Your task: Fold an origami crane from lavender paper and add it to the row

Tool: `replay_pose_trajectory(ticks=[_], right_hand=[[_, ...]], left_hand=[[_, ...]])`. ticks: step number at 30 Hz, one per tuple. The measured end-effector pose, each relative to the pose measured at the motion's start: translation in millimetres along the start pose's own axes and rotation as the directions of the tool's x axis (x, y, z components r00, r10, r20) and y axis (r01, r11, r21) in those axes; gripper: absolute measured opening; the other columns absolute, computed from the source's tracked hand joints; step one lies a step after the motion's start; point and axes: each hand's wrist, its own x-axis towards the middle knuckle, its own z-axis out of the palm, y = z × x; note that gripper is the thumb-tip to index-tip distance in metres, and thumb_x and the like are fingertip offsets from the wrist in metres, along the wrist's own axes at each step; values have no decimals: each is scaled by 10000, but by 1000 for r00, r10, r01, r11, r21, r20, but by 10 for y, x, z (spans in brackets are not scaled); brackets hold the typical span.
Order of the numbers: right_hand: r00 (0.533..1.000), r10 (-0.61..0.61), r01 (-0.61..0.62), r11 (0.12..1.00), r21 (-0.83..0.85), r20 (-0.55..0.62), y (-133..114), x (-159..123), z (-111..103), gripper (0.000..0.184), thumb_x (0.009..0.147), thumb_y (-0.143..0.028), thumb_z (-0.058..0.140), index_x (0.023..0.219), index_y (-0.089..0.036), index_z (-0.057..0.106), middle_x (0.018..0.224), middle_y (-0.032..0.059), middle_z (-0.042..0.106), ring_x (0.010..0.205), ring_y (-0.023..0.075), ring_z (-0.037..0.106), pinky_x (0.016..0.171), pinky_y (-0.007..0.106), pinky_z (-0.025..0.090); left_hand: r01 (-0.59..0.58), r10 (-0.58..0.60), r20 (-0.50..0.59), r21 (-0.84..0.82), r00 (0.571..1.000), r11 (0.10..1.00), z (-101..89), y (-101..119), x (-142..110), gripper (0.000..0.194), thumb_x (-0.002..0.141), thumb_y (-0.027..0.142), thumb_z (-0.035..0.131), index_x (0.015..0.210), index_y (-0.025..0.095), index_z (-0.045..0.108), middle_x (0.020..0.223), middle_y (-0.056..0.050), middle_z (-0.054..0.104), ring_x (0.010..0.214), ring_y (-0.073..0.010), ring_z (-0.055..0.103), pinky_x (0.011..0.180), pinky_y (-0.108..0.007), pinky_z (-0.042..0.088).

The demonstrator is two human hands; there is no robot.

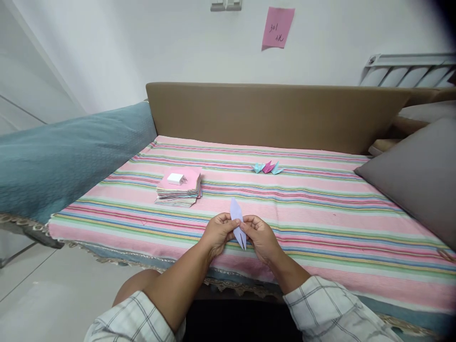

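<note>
A pale lilac piece of folded paper [235,210] stands between my two hands, long and diamond-shaped, with a slit running up from its lower tip. My left hand [219,232] pinches its left edge with thumb and fingers. On the other side my right hand [260,236] grips the right edge, its thumb close to the left thumb at the middle of the paper. Farther back, several folded paper cranes [268,167], light blue and magenta, sit in a row on the striped cloth [313,213].
A stack of square paper [180,192] lies left of my hands, with a white charger plug [175,178] on top. A grey cushion [416,175] leans at the right. Behind the cloth rises a brown backrest [267,116]; a blue-covered armrest [78,147] borders the left.
</note>
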Motion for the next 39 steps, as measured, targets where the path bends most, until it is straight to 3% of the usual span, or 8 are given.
replay_pose_trajectory(ticks=[9,17,23,30,34,39], right_hand=[[969,221,-214,974,-70,108,-11,-64,-16,367,686,-524,673,760,-173,601,623,-5,582,513,92,504,443,204,380],[988,69,-42,981,-187,139,29,-47,-41,365,718,-499,651,610,-166,550,525,-24,546,442,67,415,435,207,313],[984,115,-82,972,-221,138,44,-26,-82,351,740,-527,610,723,-177,587,576,-20,572,497,95,486,465,220,377],[996,0,23,968,-251,93,47,-12,-94,355,711,-520,640,660,-187,526,510,-51,528,451,80,440,457,216,352],[997,21,2,964,-266,81,15,-22,-83,365,701,-525,644,648,-187,516,512,-51,507,466,88,450,477,228,368],[997,-13,20,996,-87,78,-67,-2,-79,328,681,-472,689,816,-190,590,617,-48,531,520,77,437,498,215,337]], left_hand=[[-85,88,-54,64,995,994,-14,46,2,430,445,348,852,636,143,526,530,30,600,450,-90,550,463,-199,450],[-89,92,-47,59,995,994,-34,17,19,434,442,344,852,644,145,524,551,33,605,468,-90,555,476,-200,450],[-101,104,-23,88,994,991,-26,30,11,425,452,331,852,671,137,543,526,30,603,434,-76,524,433,-176,387],[-89,92,-26,90,995,992,-11,9,4,437,446,307,858,684,128,539,513,37,586,435,-66,510,441,-169,368],[-117,116,20,69,993,991,-29,-2,7,509,470,289,852,842,136,541,606,16,637,497,-99,566,513,-203,426],[-130,109,104,214,989,968,-44,-5,-24,674,520,281,827,1070,151,460,554,43,611,493,-118,568,550,-231,432]])
